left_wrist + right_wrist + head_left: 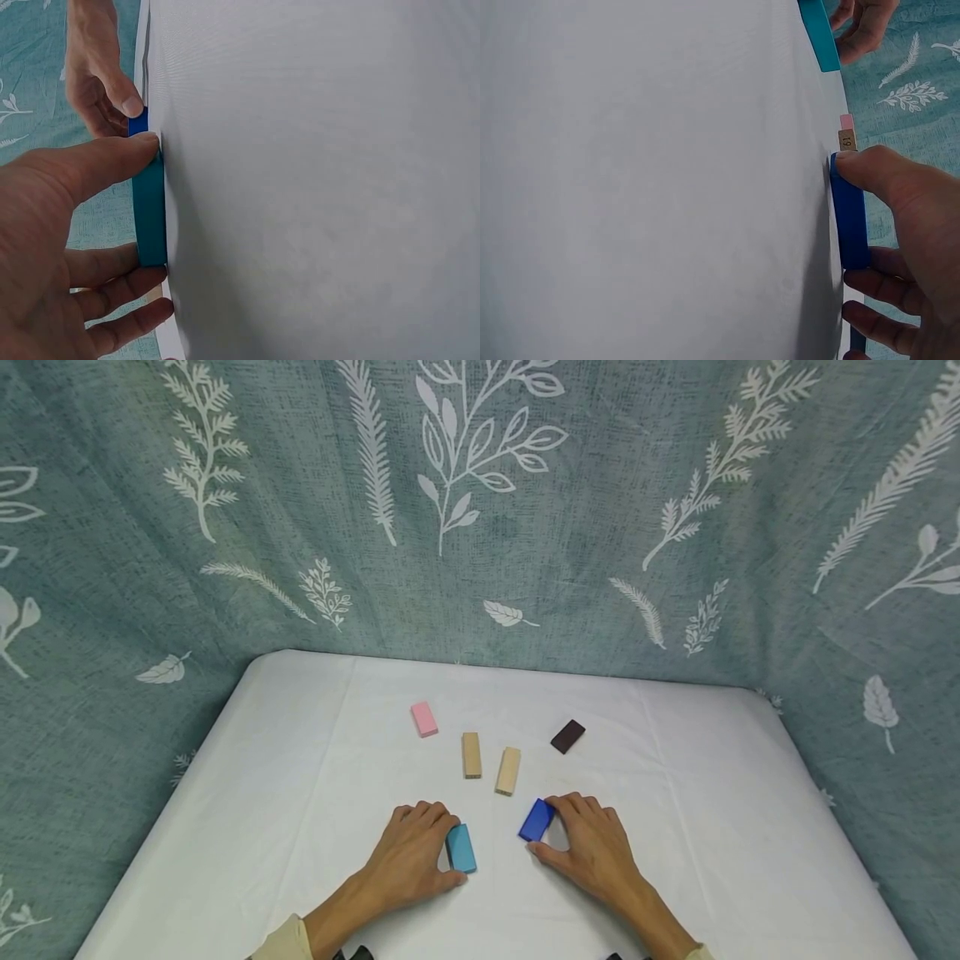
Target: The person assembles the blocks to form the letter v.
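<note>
My left hand (411, 853) holds a light blue block (461, 848) by its two ends, thumb at the near end and fingers at the far one. The left wrist view shows the thumb on one end of this teal-looking block (149, 206). To the right, my right hand (596, 850) grips a dark blue block (536, 821) the same way. In the right wrist view, the thumb presses the upper end of the dark blue block (849, 214) while fingertips meet its lower end. Both blocks lie at the white cloth surface, a short gap between them.
Beyond the hands lie two plain wooden blocks (471, 755), a pink block (423, 719) at the back left and a dark brown block (567, 737) at the back right. A white cloth covers the table (360, 710). A green leaf-patterned curtain (300, 510) hangs around it.
</note>
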